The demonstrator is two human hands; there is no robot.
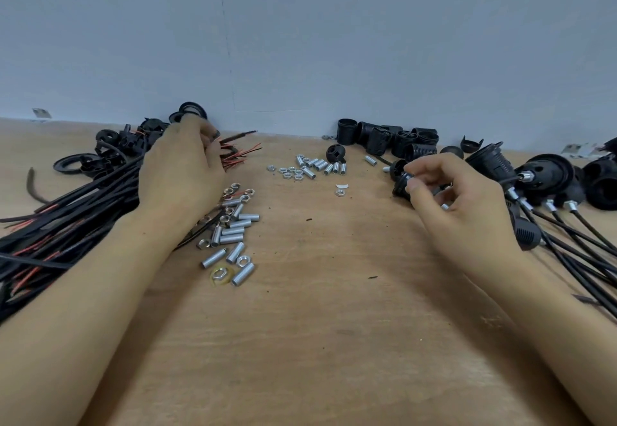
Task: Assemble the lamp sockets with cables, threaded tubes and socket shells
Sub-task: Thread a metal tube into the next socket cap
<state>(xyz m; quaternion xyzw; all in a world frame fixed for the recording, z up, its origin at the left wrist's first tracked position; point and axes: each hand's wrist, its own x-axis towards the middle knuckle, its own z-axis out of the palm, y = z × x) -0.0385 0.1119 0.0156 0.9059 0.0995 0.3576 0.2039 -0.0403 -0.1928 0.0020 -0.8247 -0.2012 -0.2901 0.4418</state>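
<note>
My left hand (182, 167) reaches into a bundle of black cables (66, 225) on the left and its curled fingers grip the cable ends with red wires (238, 155). My right hand (454, 198) pinches a black socket part (402, 180) between thumb and fingertips, and a small silver piece shows under its curled fingers. Silver threaded tubes and nuts (230, 232) lie beside my left wrist. A second group of tubes and nuts (314, 167) lies further back in the middle. Black threaded socket shells (390, 138) stand against the wall.
Assembled sockets with cables (547, 185) lie at the right. Black rings and socket caps (110, 152) are piled at the back left. A loose black cap (335, 153) sits mid-table. The wooden table (317, 325) meets a blue-grey wall at the back.
</note>
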